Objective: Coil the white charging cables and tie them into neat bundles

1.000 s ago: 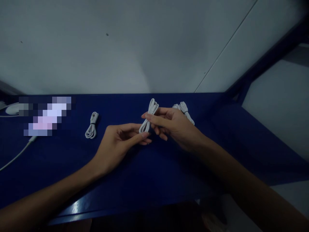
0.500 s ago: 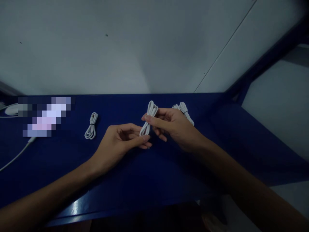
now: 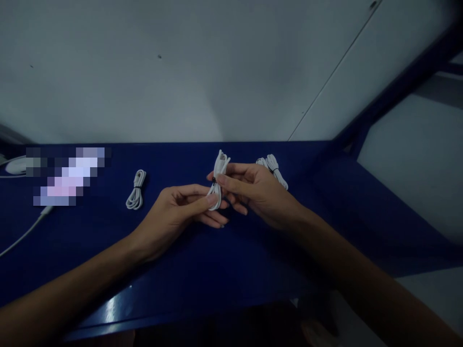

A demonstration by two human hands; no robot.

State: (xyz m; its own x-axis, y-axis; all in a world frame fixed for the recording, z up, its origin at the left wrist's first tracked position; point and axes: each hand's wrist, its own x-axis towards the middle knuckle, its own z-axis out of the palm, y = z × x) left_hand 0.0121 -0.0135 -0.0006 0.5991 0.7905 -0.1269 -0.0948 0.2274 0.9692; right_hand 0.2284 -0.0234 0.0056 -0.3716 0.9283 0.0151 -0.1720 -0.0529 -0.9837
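Both my hands hold one coiled white cable (image 3: 218, 173) above the blue table (image 3: 224, 260). My right hand (image 3: 253, 190) pinches its middle, where a small dark tie shows, between thumb and fingers. My left hand (image 3: 181, 212) grips the lower loop of the same bundle with thumb and forefinger. A second tied white cable (image 3: 136, 189) lies flat on the table to the left of my left hand. A third white cable bundle (image 3: 273, 166) lies just behind my right hand, partly hidden by it.
A blurred-out patch (image 3: 67, 176) sits at the far left of the table, with a white cord (image 3: 25, 231) running from it towards the front edge and a pale rounded object (image 3: 14, 165) behind. A grey wall rises behind the table. A blue frame bar (image 3: 390, 91) slants at the right.
The bundle has turned more upright and shifted slightly left in my hands. My left thumb and forefinger now close higher on its lower loop.
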